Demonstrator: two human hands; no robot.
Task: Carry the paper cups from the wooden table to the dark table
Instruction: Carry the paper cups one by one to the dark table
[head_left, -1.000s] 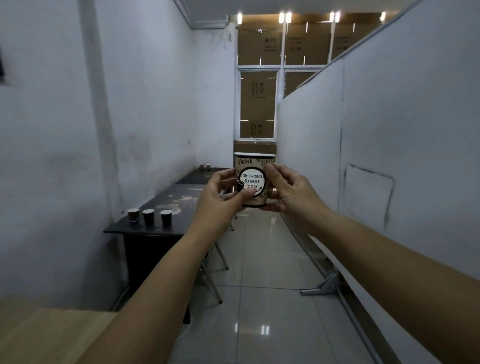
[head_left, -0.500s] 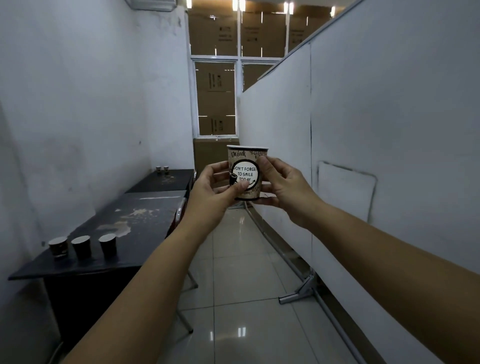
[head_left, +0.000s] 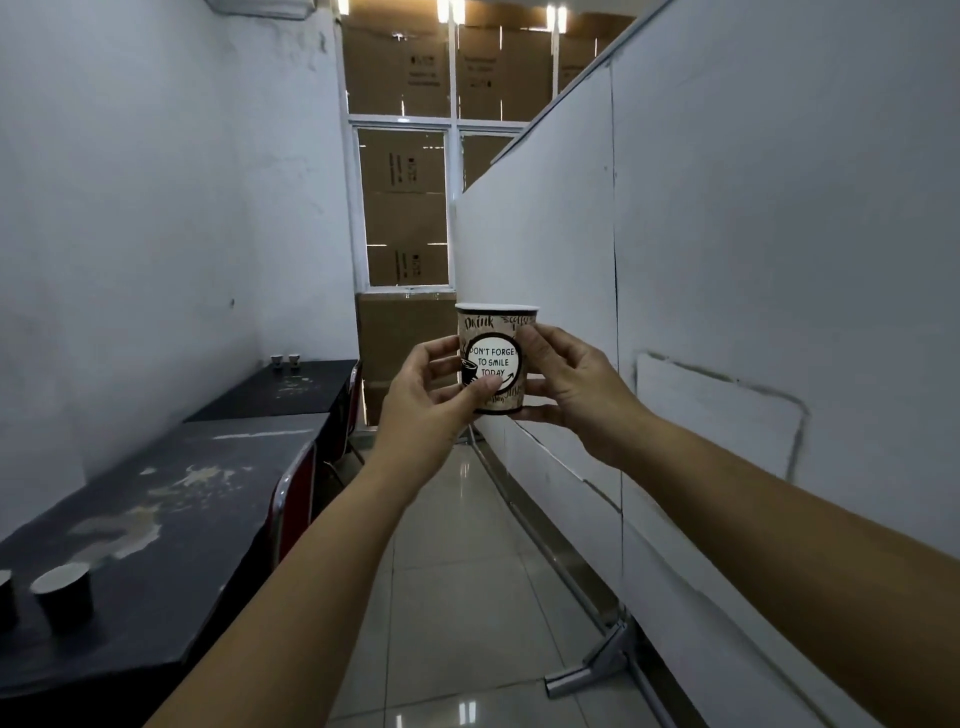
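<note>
- A narrow room: a white wall (head_left: 130, 234) on the left, a white partition (head_left: 727, 260) on the right, a glossy tiled floor (head_left: 467, 597) between them, and stacked cardboard boxes (head_left: 402, 208) behind a window frame at the far end.
- A dark table (head_left: 171, 519) with pale worn patches runs along the left wall; a second dark table (head_left: 291, 387) stands end to end beyond it, and a red chair (head_left: 293, 499) is tucked against the near table's edge.
- Two dark paper cups (head_left: 62, 592) stand at the near table's lower-left corner, one cut by the frame edge; two small cups (head_left: 285, 359) stand at the far table's back. Their contents cannot be made out.
- A printed paper cup (head_left: 496, 358) is held in the air over the floor, right of the tables, upright, mouth up, long axis vertical, its "DON'T FORGET TO SMILE TODAY" label facing the camera.
- The left hand (head_left: 426, 400) curls round the cup's left side, thumb across the label.
- The right hand (head_left: 576, 384) curls round its right side, fingers under the base.
</note>
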